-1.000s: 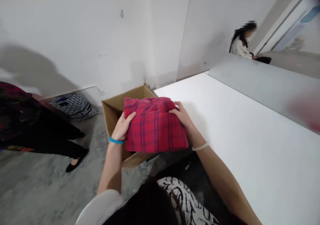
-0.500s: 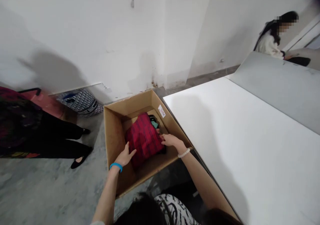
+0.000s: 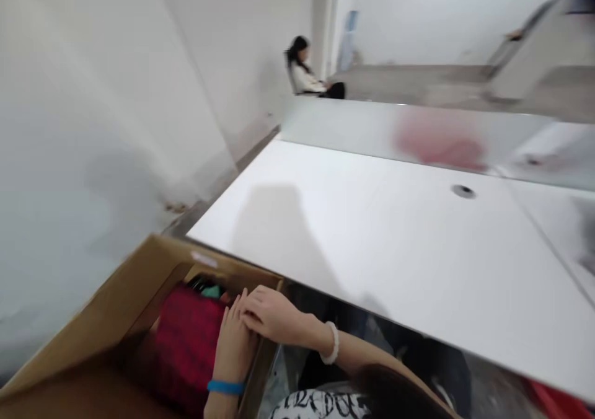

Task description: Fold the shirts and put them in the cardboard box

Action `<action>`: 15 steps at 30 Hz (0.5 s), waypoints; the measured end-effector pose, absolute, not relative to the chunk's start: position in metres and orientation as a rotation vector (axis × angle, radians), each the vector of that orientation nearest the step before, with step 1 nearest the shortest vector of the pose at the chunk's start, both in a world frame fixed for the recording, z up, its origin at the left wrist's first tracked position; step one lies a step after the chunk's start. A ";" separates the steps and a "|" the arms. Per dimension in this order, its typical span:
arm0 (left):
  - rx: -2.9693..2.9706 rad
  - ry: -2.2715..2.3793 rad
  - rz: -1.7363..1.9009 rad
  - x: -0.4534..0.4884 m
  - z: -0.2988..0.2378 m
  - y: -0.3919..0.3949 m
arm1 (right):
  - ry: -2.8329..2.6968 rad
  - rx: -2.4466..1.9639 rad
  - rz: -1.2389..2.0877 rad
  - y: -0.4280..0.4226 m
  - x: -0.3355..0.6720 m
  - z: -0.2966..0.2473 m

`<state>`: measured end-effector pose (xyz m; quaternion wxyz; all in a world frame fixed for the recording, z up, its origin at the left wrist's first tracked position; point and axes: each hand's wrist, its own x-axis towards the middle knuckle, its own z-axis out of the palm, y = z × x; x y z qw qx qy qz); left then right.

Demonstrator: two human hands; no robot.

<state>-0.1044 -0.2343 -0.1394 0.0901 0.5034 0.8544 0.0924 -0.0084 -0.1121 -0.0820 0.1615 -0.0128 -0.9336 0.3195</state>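
Observation:
A folded red plaid cloth (image 3: 186, 344) lies inside an open cardboard box (image 3: 93, 338) at the lower left, beside the table's end. My left hand (image 3: 235, 344), with a blue wristband, rests flat with fingers stretched out at the cloth's right edge, by the box wall. My right hand (image 3: 269, 313), with a white bead bracelet, lies across the left hand's fingertips, fingers extended and holding nothing. A bit of green fabric (image 3: 211, 291) shows behind the red cloth.
A long white table (image 3: 395, 239) runs to the right, with a grey divider panel (image 3: 353, 131) along its far side and a cable hole (image 3: 463, 190). A blurred red shape (image 3: 437, 143) sits behind the divider. A person (image 3: 304, 75) sits far off by the wall.
The red cloth went from my hands above the box down into it. The view has swung right, both hands have let go and now overlap at the box's right wall.

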 end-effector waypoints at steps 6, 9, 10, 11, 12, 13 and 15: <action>2.146 2.055 0.805 -0.047 -0.128 -0.161 | -2.184 -0.635 0.676 -0.048 0.150 -0.078; 2.315 1.799 0.947 -0.018 -0.132 -0.133 | -2.072 -1.059 0.306 -0.003 0.259 -0.086; 2.342 1.721 0.964 -0.010 -0.135 -0.123 | -2.069 -1.178 0.168 0.013 0.297 -0.088; 2.361 1.657 0.975 -0.002 -0.140 -0.112 | -2.061 -1.307 0.037 0.029 0.335 -0.088; 2.374 1.608 0.978 0.007 -0.144 -0.101 | -2.037 -1.449 -0.080 0.044 0.373 -0.086; 2.383 1.577 0.973 0.015 -0.149 -0.089 | -2.003 -1.591 -0.182 0.059 0.410 -0.083; 2.382 1.558 0.946 0.033 -0.158 -0.067 | -1.930 -1.875 -0.350 0.085 0.479 -0.073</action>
